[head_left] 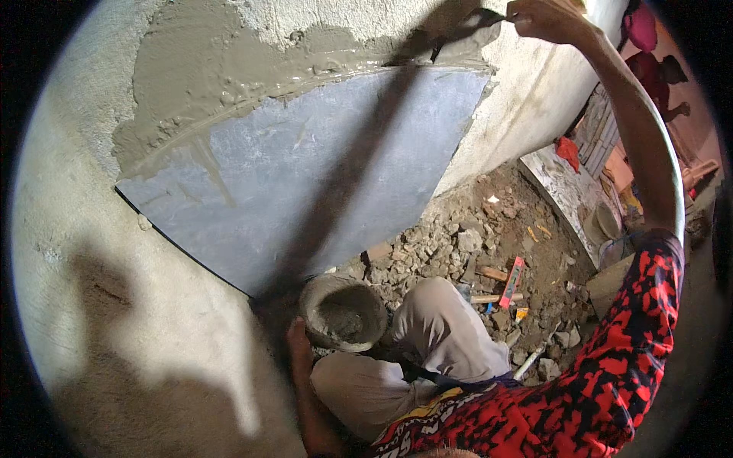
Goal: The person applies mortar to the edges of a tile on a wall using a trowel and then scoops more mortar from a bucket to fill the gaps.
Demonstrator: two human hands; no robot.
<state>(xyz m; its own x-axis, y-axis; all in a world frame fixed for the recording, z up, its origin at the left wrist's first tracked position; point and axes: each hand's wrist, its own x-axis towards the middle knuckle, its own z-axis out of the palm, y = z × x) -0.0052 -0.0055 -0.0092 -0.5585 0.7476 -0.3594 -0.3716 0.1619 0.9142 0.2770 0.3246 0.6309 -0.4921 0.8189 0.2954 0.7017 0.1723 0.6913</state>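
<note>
My right hand (544, 20) is raised at the upper right, closed round the handle of a trowel (475, 27). The trowel's dark blade lies against the wall, by the right end of a band of wet grey mortar (183, 69). Below the mortar, a large smooth grey slab (259, 164) rests against the wall; some smears mark its upper left. My left hand (299, 347) is low down, at the left side of a round bucket (309, 309) with grey mortar inside. Shadow hides most of its fingers, so its grip is unclear.
Broken rubble (435, 244) covers the ground right of the slab. A red spirit level (511, 282) lies there near wooden pieces. Farther right are a pale board (553, 187), another bucket (602, 223) and a red cloth (567, 153). My bent knees flank the bucket's right side.
</note>
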